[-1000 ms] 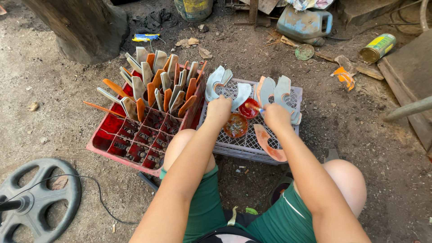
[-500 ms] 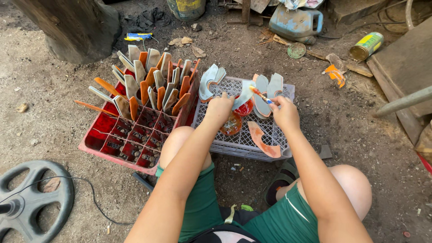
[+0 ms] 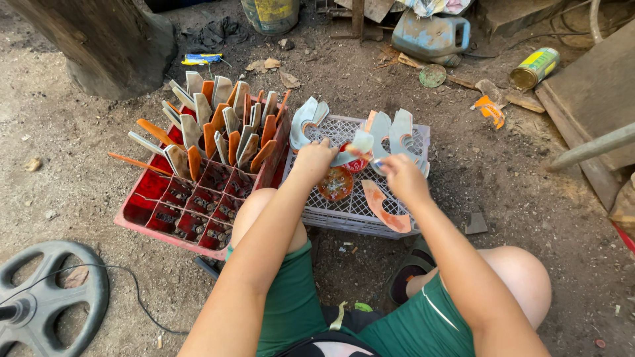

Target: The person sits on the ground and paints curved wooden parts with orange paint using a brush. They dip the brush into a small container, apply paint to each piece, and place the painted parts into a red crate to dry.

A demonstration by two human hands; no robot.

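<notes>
My left hand [image 3: 316, 158] grips a pale grey curved metal blade [image 3: 356, 145] over an upturned grey plastic crate [image 3: 344, 215]. My right hand [image 3: 403, 177] is just right of it, pinching a thin tool with a bluish tip [image 3: 377, 162] against the blade's end. Below the hands, on the crate, sit a small dish of orange-red paint [image 3: 335, 183] and a red cap [image 3: 357, 165]. An orange-painted curved blade [image 3: 383, 208] lies near my right wrist. More grey curved blades [image 3: 397, 129] lean at the crate's far side.
A red divided crate [image 3: 142, 221] on the left holds several grey and orange blades upright. On the dirt around it are a tree trunk [image 3: 99, 39], a blue jerrycan [image 3: 433, 36], a yellow-green can [image 3: 536, 67], a black wheel [image 3: 46, 297] and a metal pipe [image 3: 592, 145].
My right hand has drawn back slightly toward my left hand, and the tool tip now meets the held blade. The view has shifted a little.
</notes>
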